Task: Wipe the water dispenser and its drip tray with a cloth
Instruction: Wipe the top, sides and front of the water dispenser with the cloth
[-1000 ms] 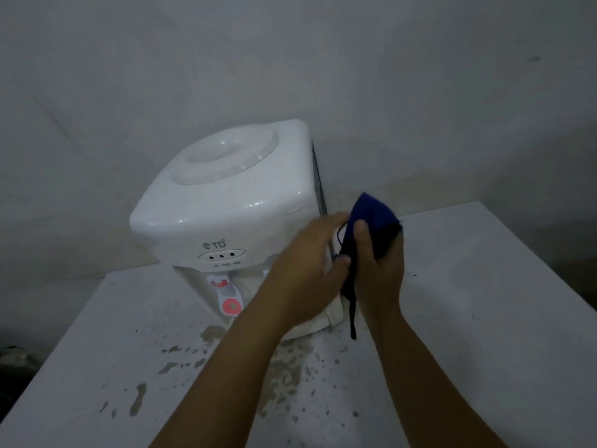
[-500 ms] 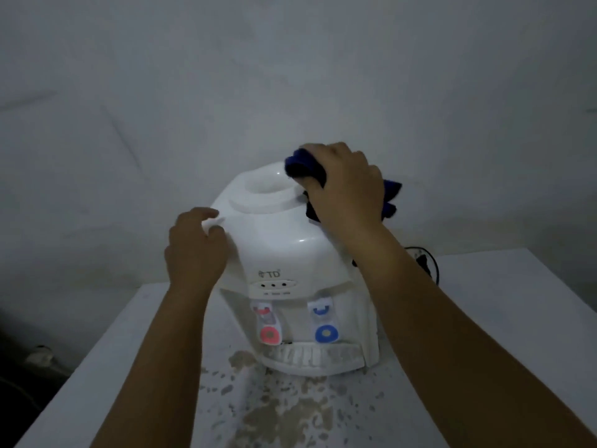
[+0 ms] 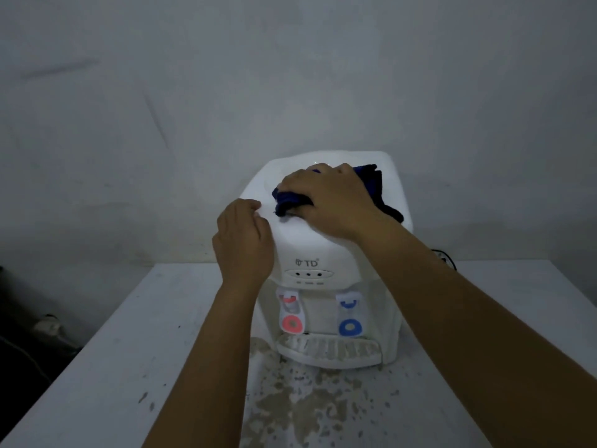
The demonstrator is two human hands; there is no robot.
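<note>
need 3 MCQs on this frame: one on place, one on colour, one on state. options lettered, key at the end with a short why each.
1. Where is the cloth?
A. on the drip tray
B. on top of the water dispenser
C. on the table

2. What colours are the two tap levers?
A. both blue
B. green and white
C. red on the image left, blue on the image right

3. What is the right hand doing?
A. pressing the cloth down on the dispenser top
B. resting on the table
C. pulling a tap lever

Key: 1 B, the cloth lies on the top of the water dispenser, far above the drip tray. 2 C, the red lever and the blue lever sit side by side. 3 A, its fingers curl over the cloth, while the left hand steadies the dispenser's upper corner.
</note>
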